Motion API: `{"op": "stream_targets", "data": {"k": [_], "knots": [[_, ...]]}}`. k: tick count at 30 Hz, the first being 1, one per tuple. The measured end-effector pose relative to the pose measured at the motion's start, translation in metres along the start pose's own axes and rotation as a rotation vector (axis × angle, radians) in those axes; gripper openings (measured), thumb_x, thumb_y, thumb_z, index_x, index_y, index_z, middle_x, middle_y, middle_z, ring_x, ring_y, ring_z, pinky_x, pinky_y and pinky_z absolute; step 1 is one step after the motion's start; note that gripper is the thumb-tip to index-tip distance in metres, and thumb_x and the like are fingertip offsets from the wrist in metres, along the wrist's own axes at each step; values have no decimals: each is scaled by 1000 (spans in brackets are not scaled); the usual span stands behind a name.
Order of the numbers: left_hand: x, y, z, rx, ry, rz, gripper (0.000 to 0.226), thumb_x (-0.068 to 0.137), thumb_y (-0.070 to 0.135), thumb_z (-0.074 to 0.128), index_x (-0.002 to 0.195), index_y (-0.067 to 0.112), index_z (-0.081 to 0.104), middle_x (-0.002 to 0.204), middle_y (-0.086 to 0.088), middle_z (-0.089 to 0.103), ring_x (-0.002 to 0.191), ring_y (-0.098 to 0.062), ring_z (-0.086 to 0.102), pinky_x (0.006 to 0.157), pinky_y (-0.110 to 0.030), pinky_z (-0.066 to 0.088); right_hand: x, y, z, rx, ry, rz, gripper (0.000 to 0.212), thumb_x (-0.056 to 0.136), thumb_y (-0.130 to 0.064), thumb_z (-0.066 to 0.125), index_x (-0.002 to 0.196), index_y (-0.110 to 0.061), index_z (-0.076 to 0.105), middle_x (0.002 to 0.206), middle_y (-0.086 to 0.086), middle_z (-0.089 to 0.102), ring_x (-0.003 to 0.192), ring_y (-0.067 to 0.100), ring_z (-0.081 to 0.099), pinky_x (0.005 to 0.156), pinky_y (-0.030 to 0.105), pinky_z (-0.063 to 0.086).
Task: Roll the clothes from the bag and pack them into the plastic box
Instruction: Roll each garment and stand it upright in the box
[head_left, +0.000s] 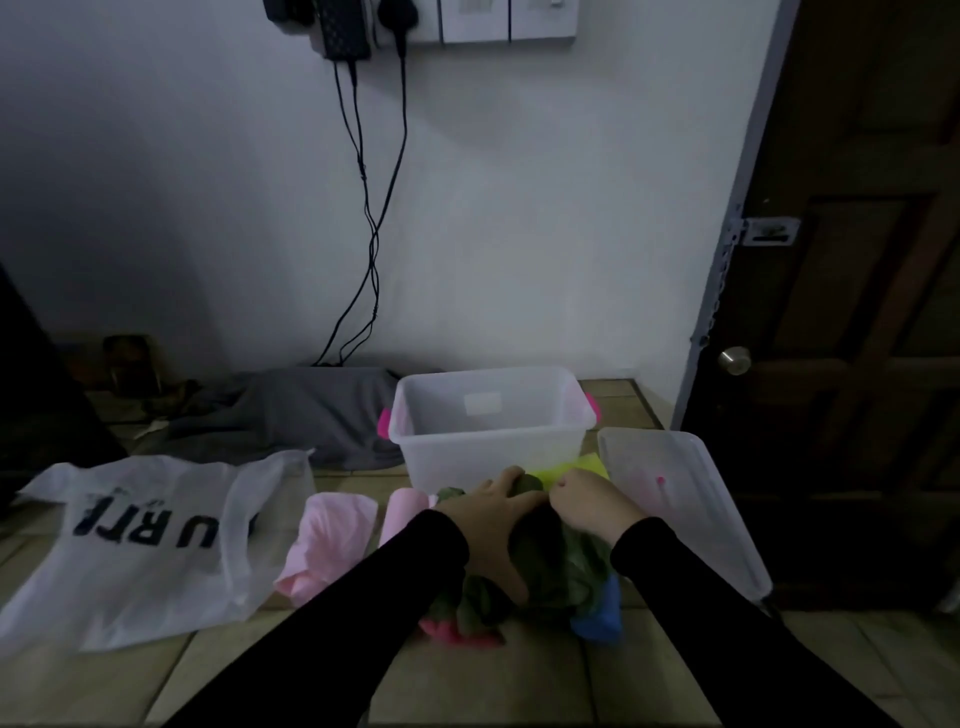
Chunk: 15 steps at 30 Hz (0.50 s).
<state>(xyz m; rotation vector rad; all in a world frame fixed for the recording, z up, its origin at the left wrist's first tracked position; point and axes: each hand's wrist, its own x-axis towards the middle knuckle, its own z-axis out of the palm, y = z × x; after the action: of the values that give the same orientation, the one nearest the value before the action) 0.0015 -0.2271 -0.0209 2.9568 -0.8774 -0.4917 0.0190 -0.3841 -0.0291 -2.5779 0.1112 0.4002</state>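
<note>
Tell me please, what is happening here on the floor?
A person is rolling a dark green garment on the tiled floor. The left hand presses flat on it, and the right hand pinches its far edge. The plastic box behind looks empty. Pink clothes and the bag lie to the left.

Green garment (558, 561) before clear box (488, 447)

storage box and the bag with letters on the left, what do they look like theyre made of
Storage box: looks like translucent, frosted plastic; the floor shows faintly through its walls, with pink handles at the ends.
Bag: seems thin, whitish, semi-sheer plastic film or non-woven; it lies flat and creased, with dark printed letters.
</note>
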Motion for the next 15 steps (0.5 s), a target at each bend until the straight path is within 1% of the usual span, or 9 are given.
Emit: {"op": "stream_targets", "data": {"k": [3, 5, 7, 9, 10, 11, 13, 14, 15], "knots": [[2, -1, -1, -32, 46, 14, 113, 62, 47, 82, 148, 34, 10, 155, -1, 4, 137, -33, 28, 107, -49, 39, -1, 1, -1, 48, 13, 0, 39, 100, -25, 33, 120, -3, 58, 122, 19, 60, 113, 32, 57, 82, 33, 40], [1, -6, -3, -157, 164, 48, 113, 56, 45, 84, 145, 36, 14, 146, 5, 16, 129, -29, 39, 101, -46, 45, -6, -2, -5, 136, 32, -4, 54, 100, -46, 25, 120, -8, 59, 121, 17, 59, 109, 29, 56, 87, 34, 39], [-2, -13, -6, -329, 291, 111, 110, 53, 45, 83, 142, 37, 20, 137, 10, 23, 123, -21, 45, 101, -38, 47, -15, -6, -9, 171, 153, -14, 66, 96, -61, 21, 114, -13, 62, 114, 13, 60, 106, 26, 54, 90, 34, 38], [-6, -16, -10, -477, 398, 185, 106, 52, 43, 84, 140, 37, 24, 136, 11, 28, 122, -14, 46, 102, -32, 45, -23, -13, -14, 194, 264, -84, 63, 95, -62, 23, 110, -16, 63, 107, 8, 60, 105, 23, 52, 94, 34, 38], [-8, -15, -12, -533, 443, 215, 103, 53, 40, 84, 139, 36, 27, 136, 12, 31, 122, -11, 46, 102, -28, 45, -26, -17, -17, 308, 229, -122, 61, 95, -62, 26, 108, -17, 64, 104, 5, 61, 102, 19, 54, 94, 34, 40], [-9, -15, -15, -578, 487, 238, 100, 55, 36, 85, 138, 35, 29, 135, 13, 33, 121, -7, 47, 100, -23, 44, -26, -21, -20, 501, 134, -141, 58, 93, -63, 30, 105, -18, 66, 102, 4, 65, 100, 18, 57, 93, 34, 44], [-12, -14, -18, -648, 562, 262, 95, 57, 29, 86, 135, 36, 31, 133, 14, 37, 120, -2, 46, 95, -14, 42, -25, -27, -26, 893, -88, -74, 57, 87, -66, 45, 100, -17, 70, 93, 8, 69, 93, 25, 64, 84, 36, 52], [-13, -15, -19, -683, 588, 265, 94, 58, 27, 86, 134, 37, 31, 133, 14, 38, 121, -2, 46, 96, -15, 42, -24, -27, -28, 1023, -168, -32, 57, 83, -65, 53, 101, -14, 72, 91, 12, 69, 90, 29, 66, 78, 36, 53], [-13, -16, -19, -724, 604, 262, 93, 59, 25, 86, 133, 37, 32, 133, 13, 40, 121, -4, 48, 97, -21, 44, -20, -26, -27, 1087, -223, -8, 58, 79, -63, 60, 104, -12, 72, 93, 15, 68, 90, 32, 66, 74, 36, 53]]}}
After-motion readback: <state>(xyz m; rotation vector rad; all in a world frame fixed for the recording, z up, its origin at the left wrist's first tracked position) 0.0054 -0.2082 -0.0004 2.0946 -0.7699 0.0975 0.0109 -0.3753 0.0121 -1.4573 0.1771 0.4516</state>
